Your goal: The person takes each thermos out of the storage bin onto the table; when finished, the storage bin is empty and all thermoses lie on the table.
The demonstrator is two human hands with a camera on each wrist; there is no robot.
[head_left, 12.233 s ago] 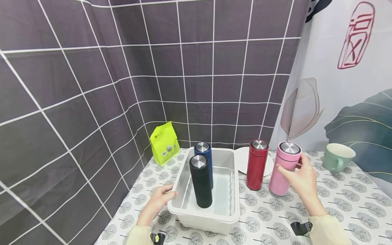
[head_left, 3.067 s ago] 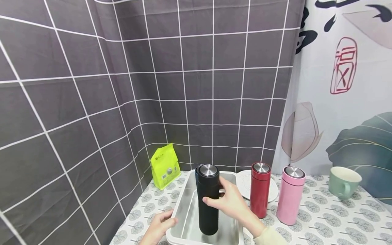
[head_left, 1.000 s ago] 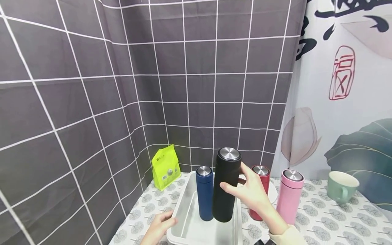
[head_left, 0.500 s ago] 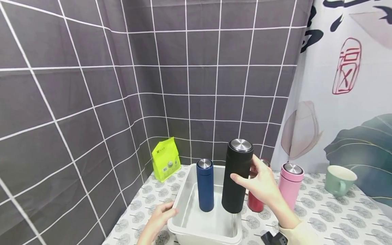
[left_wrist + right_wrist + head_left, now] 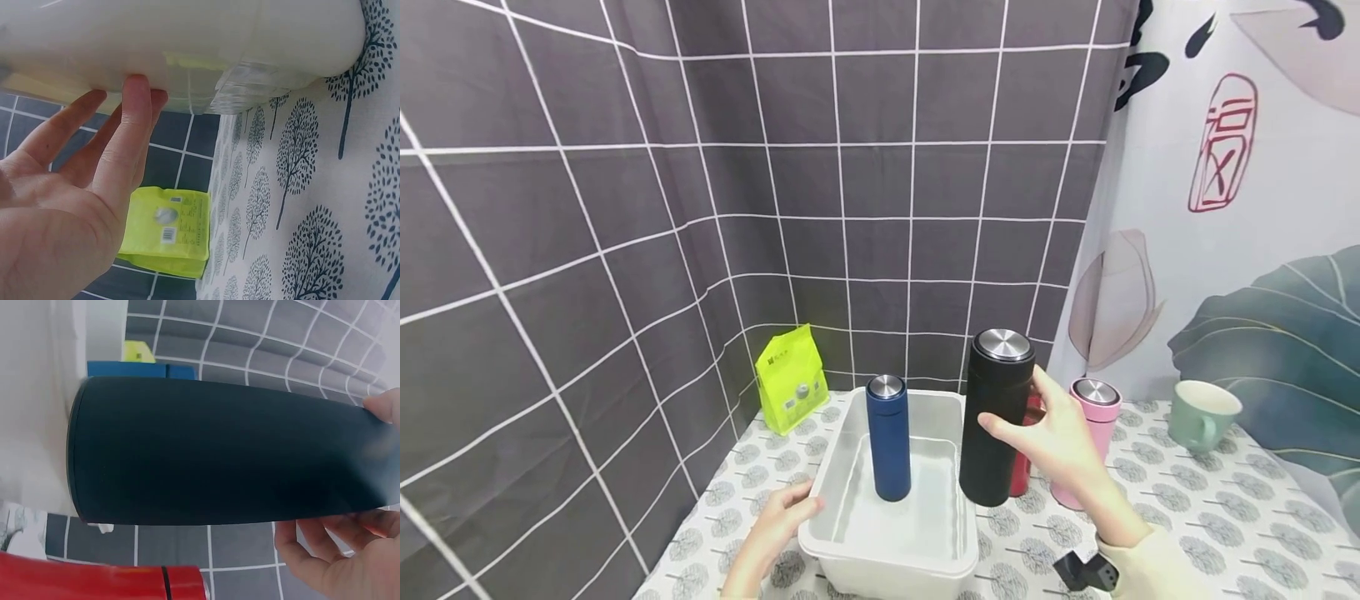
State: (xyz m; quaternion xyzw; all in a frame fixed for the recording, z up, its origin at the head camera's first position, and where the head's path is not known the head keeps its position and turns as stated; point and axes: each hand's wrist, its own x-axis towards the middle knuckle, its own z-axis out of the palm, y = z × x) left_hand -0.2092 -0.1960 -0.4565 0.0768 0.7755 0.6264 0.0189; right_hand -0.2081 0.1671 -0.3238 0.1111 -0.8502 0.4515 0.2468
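Observation:
My right hand [image 5: 1063, 442] grips a black thermos [image 5: 996, 425] with a steel-topped lid, thumb on one side and fingers on the other. The thermos is upright and lifted, over the right rim of a white plastic bin [image 5: 887, 563]. A blue thermos [image 5: 891, 442] stands inside the bin. My left hand [image 5: 775, 525] is at the bin's left side; in the left wrist view its fairly straight fingers [image 5: 122, 134] touch the outer wall. Behind the black thermos and right hand, a red thermos [image 5: 1021, 477] is mostly hidden. A pink thermos [image 5: 1099, 429] is partly covered by that hand.
A bright green bag [image 5: 792, 383] stands behind the bin to the left. At the far right sits a pale green mug [image 5: 1201, 417]. The tabletop has a tree-print cloth [image 5: 1037, 550]. A dark checked curtain [image 5: 880, 183] hangs behind.
Gripped by my right hand, the black thermos has risen from inside the bin and moved right, uncovering the blue one. Earlier that hand held the pink thermos. My left hand stays by the bin.

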